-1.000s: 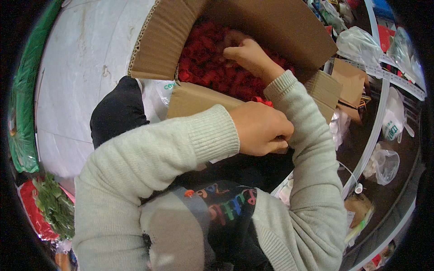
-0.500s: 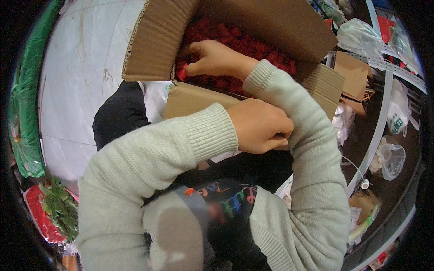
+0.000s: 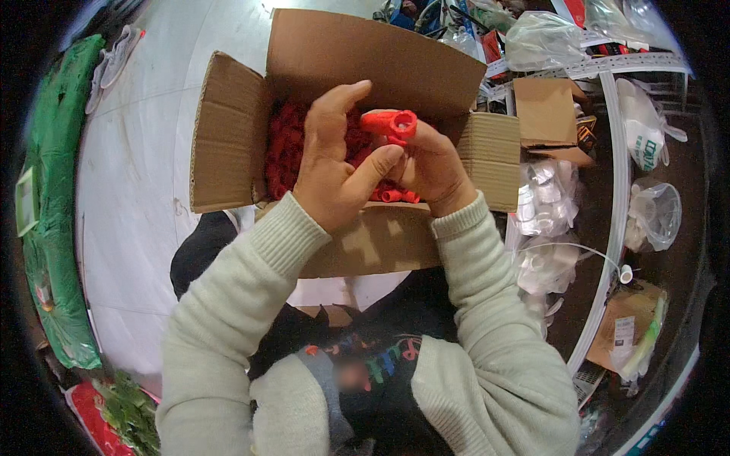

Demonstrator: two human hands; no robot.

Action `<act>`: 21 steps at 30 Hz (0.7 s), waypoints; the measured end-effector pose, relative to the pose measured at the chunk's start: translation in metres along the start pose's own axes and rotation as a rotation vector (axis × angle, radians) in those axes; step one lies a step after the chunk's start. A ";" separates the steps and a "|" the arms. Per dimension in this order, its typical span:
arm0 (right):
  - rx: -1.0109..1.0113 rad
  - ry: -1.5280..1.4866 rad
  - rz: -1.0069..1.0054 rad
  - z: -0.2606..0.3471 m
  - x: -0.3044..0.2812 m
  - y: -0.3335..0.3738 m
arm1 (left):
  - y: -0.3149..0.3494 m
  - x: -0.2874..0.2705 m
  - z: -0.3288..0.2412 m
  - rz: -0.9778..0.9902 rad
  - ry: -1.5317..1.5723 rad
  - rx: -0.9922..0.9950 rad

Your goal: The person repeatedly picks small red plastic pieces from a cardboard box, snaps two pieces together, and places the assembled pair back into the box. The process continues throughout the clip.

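Observation:
A red hollow plastic piece [image 3: 391,123], tube-shaped with a round open end, is held over the cardboard box [image 3: 365,235] by my right hand [image 3: 435,163]. My right fingers curl behind and under it. My left hand [image 3: 328,156] is just left of it, fingers raised and thumb stretched toward the piece, apparently holding nothing. Below both hands, the open box holds many similar red pieces [image 3: 285,156]. My hands hide the middle of that pile.
The box flaps stand out on all sides, its front flap above my lap. At right is a metal shelf frame [image 3: 617,167] with clear plastic bags [image 3: 547,197] and a small open carton [image 3: 544,114]. A long green wrapped bundle [image 3: 61,213] lies left on the pale tiled floor [image 3: 144,175].
My left hand, closed near my lap before, has risen over the box and opened. My right hand has come out of the pile with a red piece. The view has shifted.

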State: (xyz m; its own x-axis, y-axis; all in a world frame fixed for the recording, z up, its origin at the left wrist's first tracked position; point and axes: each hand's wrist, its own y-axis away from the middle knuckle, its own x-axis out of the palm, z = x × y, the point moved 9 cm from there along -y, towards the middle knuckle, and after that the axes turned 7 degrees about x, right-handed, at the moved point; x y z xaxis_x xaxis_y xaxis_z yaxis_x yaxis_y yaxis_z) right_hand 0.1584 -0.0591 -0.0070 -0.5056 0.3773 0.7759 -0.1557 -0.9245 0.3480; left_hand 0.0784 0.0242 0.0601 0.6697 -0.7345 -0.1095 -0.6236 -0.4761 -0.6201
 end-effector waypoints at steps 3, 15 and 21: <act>-0.041 -0.030 0.020 -0.011 0.003 -0.001 | 0.002 0.026 0.003 0.286 0.025 0.082; -0.341 0.716 -0.367 0.026 -0.011 0.031 | 0.006 0.029 0.021 0.374 -0.141 -0.052; -0.550 1.232 -0.463 0.038 -0.006 0.042 | 0.017 0.045 0.028 0.414 -0.088 -0.088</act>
State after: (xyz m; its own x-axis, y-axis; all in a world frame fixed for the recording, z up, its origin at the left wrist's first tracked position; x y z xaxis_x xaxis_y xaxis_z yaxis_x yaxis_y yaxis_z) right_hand 0.1877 -0.0980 0.0230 -0.6770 0.6218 -0.3938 -0.6677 -0.7440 -0.0268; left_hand 0.1094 -0.0036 0.0225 0.3851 -0.8301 -0.4032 -0.8764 -0.1921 -0.4415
